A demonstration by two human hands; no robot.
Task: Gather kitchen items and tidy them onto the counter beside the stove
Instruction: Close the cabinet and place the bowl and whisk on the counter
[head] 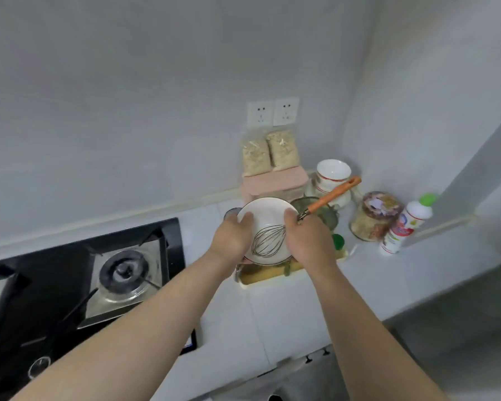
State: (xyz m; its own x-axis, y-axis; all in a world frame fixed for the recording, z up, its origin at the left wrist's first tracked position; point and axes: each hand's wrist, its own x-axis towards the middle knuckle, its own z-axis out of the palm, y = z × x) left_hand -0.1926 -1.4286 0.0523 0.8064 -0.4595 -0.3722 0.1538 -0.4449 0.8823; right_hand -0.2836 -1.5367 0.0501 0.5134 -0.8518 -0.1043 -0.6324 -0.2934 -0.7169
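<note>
Both hands hold a white bowl [268, 218] level, the left hand [232, 238] and right hand [307, 241] curled round opposite rims. This probably keeps the whisk [268, 240] inside from sliding out. They hover over a tray [261, 283] on the counter [301, 299]. Just beyond the right hand, a strainer [321, 209], stacked bowls [331, 175], a jar [373, 221] and a bottle [405, 227] crowd the landing space. The stove [122, 270] lies left of the left hand.

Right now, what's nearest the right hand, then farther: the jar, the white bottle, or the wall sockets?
1. Jar, just right of the right hand gripping the plate.
2. White bottle, farther right, beside the jar.
3. Wall sockets, up on the back wall.
</note>
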